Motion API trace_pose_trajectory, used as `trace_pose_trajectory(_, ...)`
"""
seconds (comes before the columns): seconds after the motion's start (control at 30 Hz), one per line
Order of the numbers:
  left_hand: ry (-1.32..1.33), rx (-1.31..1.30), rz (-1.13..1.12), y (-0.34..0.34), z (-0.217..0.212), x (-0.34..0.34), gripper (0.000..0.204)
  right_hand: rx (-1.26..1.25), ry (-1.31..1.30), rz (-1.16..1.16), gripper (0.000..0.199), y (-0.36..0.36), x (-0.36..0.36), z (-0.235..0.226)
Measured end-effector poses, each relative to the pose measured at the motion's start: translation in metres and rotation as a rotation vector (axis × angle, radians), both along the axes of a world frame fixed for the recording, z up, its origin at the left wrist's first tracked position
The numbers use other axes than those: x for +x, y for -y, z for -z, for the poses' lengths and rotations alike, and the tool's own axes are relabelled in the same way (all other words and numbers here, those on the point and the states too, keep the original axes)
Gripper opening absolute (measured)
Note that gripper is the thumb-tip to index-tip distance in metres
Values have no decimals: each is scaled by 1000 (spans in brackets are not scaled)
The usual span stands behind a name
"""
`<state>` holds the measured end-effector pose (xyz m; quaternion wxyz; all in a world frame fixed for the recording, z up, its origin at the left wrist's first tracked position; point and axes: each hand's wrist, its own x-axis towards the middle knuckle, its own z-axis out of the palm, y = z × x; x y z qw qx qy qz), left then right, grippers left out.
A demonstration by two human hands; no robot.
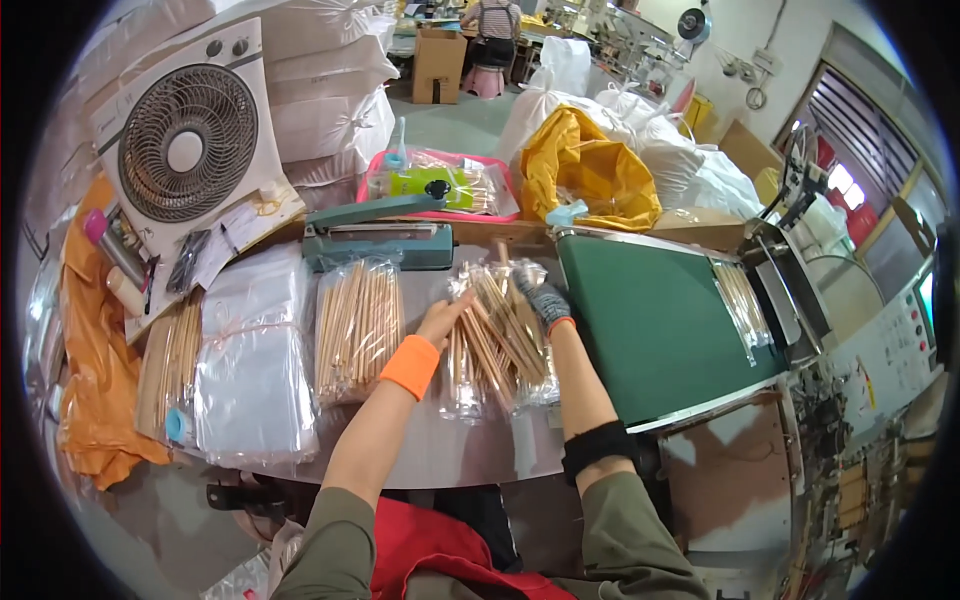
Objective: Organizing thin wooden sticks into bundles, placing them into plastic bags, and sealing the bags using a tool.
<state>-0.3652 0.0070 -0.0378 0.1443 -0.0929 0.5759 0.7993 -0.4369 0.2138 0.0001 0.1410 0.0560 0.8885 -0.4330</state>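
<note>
A clear plastic bag of wooden sticks [505, 315] lies tilted on top of other bagged sticks in the middle of the worktable. My bare left hand [443, 316], below which sits an orange wristband, grips the pile's left side, its fingers partly hidden by plastic. On the upper right, my right hand [545, 301] in a grey knitted glove closes on the same bag. Just left of my left hand is another bundle of bagged sticks [358, 325]. Behind the bundles stands a teal bag sealer [385, 246] with its long arm.
A stack of clear bags [257, 370] and loose sticks [180, 350] lie at left, below a fan [185, 140]. To the right, a green conveyor belt [650, 330] carries a bagged bundle [740, 300]. Behind are a pink tray [510, 200] and a yellow sack [590, 165]. Someone [495, 30] sits far back.
</note>
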Motion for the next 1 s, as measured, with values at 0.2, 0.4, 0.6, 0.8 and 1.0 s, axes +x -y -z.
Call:
trace_pose_trajectory(0.2, -382, -309, -160, 13, 17, 55, 102, -938, 111, 62, 48, 67, 128, 21)
trace_pose_trajectory(0.4, -457, -327, -122, 17, -23, 286, 115, -684, -208, 3, 57, 58, 348, 60)
trace_pose_trajectory(0.6, -198, -86, -167, 24, -20, 359, 101, -895, 282, -86, 61, 42, 386, 54)
trace_pose_trajectory(0.8, -47, 177, 122, 49, -14, 347, 70, -592, -66, -554, 92, 76, 310, 32)
trace_pose_trajectory(1.0, -149, -445, -292, -4, -11, 353, 83, -657, 109, -790, 69, 90, 315, 15)
